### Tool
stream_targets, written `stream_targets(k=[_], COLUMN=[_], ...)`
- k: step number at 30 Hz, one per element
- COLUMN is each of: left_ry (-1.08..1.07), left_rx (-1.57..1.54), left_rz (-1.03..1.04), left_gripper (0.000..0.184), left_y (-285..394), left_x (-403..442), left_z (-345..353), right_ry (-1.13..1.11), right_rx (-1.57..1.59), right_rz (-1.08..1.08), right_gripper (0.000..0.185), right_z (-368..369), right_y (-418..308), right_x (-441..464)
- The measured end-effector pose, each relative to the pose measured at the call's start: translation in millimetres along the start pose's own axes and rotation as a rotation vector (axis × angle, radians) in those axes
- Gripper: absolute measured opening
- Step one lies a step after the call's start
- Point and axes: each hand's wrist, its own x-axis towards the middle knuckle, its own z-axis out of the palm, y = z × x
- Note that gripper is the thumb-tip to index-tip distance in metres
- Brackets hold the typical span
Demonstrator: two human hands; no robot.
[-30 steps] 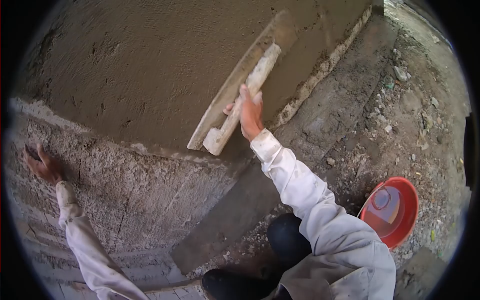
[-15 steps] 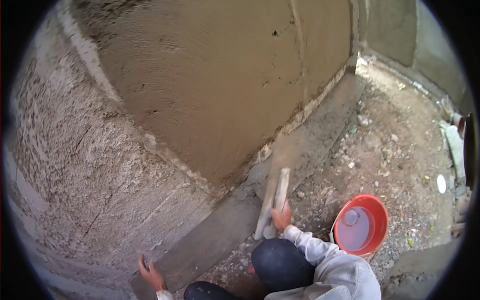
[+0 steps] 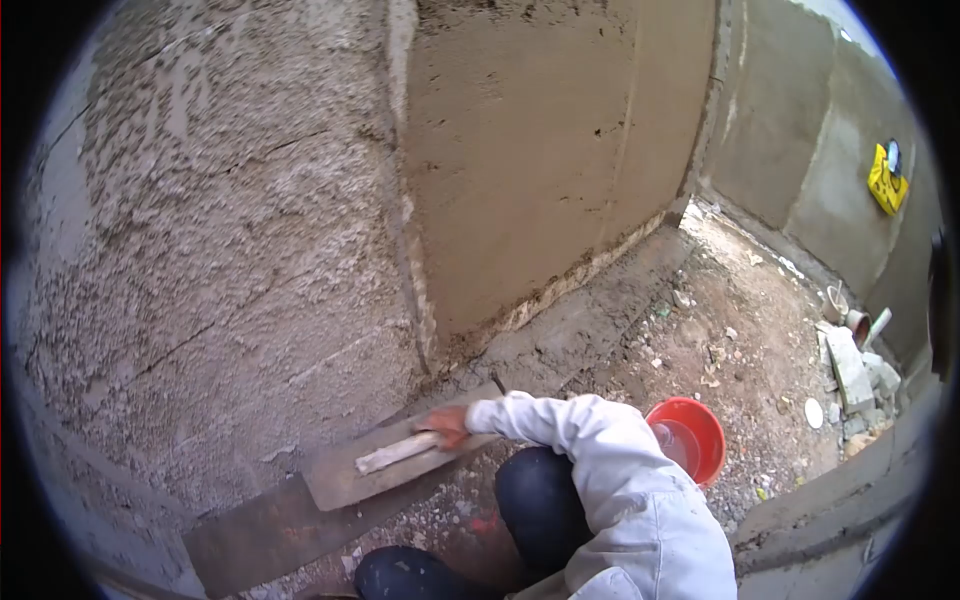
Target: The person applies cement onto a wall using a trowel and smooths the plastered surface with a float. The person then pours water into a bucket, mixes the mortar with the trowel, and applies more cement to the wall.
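Observation:
My right hand grips the pale handle of a plastering float, whose broad flat blade lies over a board on the ground at the foot of the wall. My fingers are closed around the handle's right end. A short dark stick-like end pokes up just behind the sleeve; I cannot make out what it belongs to. My left hand is out of sight. Above the float rises the rough, unsmoothed wall section, beside a smooth, damp plastered panel.
A red bucket with cloudy water stands right of my arm, partly hidden by the sleeve. Rubble covers the ground. Broken slabs lie at the far right, and a yellow bag hangs on the far wall.
My right hand has swung the float leftward and turned it from near upright to lying along the board. My left hand has left the view. The camera has turned up and left.

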Motion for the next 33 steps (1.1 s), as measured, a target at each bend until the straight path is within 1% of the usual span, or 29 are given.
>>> stream_targets(k=[1, 3, 4, 5, 6, 7, 8, 9, 10, 11, 12, 13, 15, 16, 18, 19, 20, 22, 23, 24, 25, 26, 27, 28, 29, 30, 31, 32, 33], left_ry=[-0.004, 0.033, 0.054, 0.071, 0.092, 0.103, 0.109, 0.138, 0.151, 0.214, 0.247, 0.272, 0.356, 0.388, 0.491, 0.54, 0.61, 0.673, 0.675, 0.57, 0.442, 0.489, 0.534, 0.416, 0.447, 0.447, 0.469, 0.415, 0.376], left_rx=[0.021, -0.164, -0.237, -0.235, -0.235, -0.178, -0.22, -0.198, -0.112, -0.119, -0.064, -0.029, 0.148, 0.216, 0.24, 0.253, 0.232, -0.257, -0.526, -0.478, -0.453, -0.42, -0.384, -0.219, -0.374, -0.291, -0.197, -0.255, -0.305], left_rz=[0.047, -0.107, -0.208, -0.228, -0.221, -0.201, -0.285, -0.329, -0.363, -0.385, -0.406, -0.408, -0.432, -0.429, -0.513, -0.555, -0.631, -0.93, -1.055, -1.059, -1.042, -1.019, -0.996, -1.024, -0.986, -0.936, -0.889, -0.872, -0.86], left_gripper=[0.045, 0.05, 0.053, 0.049, 0.047, 0.042, 0.037, 0.035, 0.035, 0.034, 0.036, 0.038, 0.044, 0.047, 0.052, 0.055, 0.065, 0.066, 0.067, 0.06, 0.053, 0.044, 0.035, 0.043, 0.056, 0.062, 0.067, 0.07, 0.072], left_y=[-1.3, 22.2, 19.7, -24.3, 1.2, 15.2, 36.1, 32.6, 24.2, 20.0, 11.1, 6.0, 0.2, -2.9, -11.2, -14.0, -23.6, -64.1, -89.6, -105.9, -118.7, -111.7, -103.2, -105.9, -61.5, -51.7, -43.5, -30.3, -17.1], left_x=[-4.4, 6.3, -3.8, -25.4, -21.6, -19.0, -13.4, -18.7, -27.2, -36.2, -48.0, -60.5, -74.5, -78.2, -87.3, -89.4, -92.2, -120.1, -125.2, -131.9, -141.2, -132.0, -121.1, -115.7, -76.1, -58.6, -42.5, -31.9, -22.2], left_z=[-3.7, -10.3, -13.4, 5.4, -11.7, -21.8, -38.2, -40.4, -45.5, -51.2, -52.9, -53.6, -57.9, -59.8, -66.1, -67.0, -62.9, -52.9, -47.1, -47.8, -45.2, -39.2, -32.9, -32.0, -35.3, -27.1, -17.8, -22.7, -33.4], right_ry=[-0.072, -0.096, -0.014, 0.015, -0.106, -0.109, -0.366, -0.391, -0.116, -0.135, 0.194, 0.253, 0.079, 0.018, -0.091, -0.155, -0.215, -0.191, -0.244, -0.264, -0.244, -0.255, -0.409, -0.529, -0.562, -0.407, -0.341, -0.436, -0.439], right_rx=[-0.041, -0.077, -0.06, -0.073, -0.076, -0.124, -0.126, -0.154, -0.249, -0.27, -0.375, -0.352, -0.148, -0.087, 0.017, 0.066, 0.112, 0.106, 0.284, 0.292, 0.318, 0.298, 0.168, 0.018, -0.104, -0.116, -0.23, -0.257, -0.376], right_rz=[-0.039, -0.066, -0.19, -0.201, -0.071, 0.006, 0.145, 0.18, -0.073, 0.161, -0.205, -0.27, -0.088, -0.171, -0.331, -0.369, -0.406, -0.548, -0.6, -0.613, -0.651, -0.637, -0.504, -0.44, -0.457, -0.538, -0.647, -0.468, -0.533], right_gripper=[0.078, 0.073, 0.072, 0.07, 0.067, 0.062, 0.064, 0.062, 0.058, 0.048, 0.041, 0.035, 0.027, 0.025, 0.023, 0.023, 0.023, 0.025, 0.026, 0.024, 0.027, 0.035, 0.042, 0.045, 0.046, 0.043, 0.041, 0.04, 0.042], right_z=[-1.3, 14.1, 21.4, 26.5, 23.9, 13.6, 5.6, 11.4, 28.3, 35.2, 52.8, 40.8, 15.2, 15.8, 22.9, 35.8, 49.1, 69.9, 80.3, 94.9, 109.8, 130.1, 140.2, 135.7, 148.4, 196.4, 234.1, 267.0, 231.4], right_y=[-7.5, -19.3, -24.9, -30.2, -46.6, -73.5, -90.3, -96.0, -83.0, -91.7, -69.7, -90.8, -167.7, -186.4, -221.0, -235.3, -249.6, -285.9, -301.0, -309.5, -314.6, -314.1, -320.8, -325.8, -321.8, -301.2, -280.3, -290.7, -302.0], right_x=[29.5, 78.4, 92.1, 103.5, 115.9, 117.7, 132.9, 139.2, 138.5, 147.2, 149.4, 156.9, 164.0, 171.3, 175.4, 175.3, 175.8, 170.1, 170.5, 169.5, 167.3, 165.8, 164.4, 163.0, 162.9, 162.7, 167.2, 174.1, 157.4])
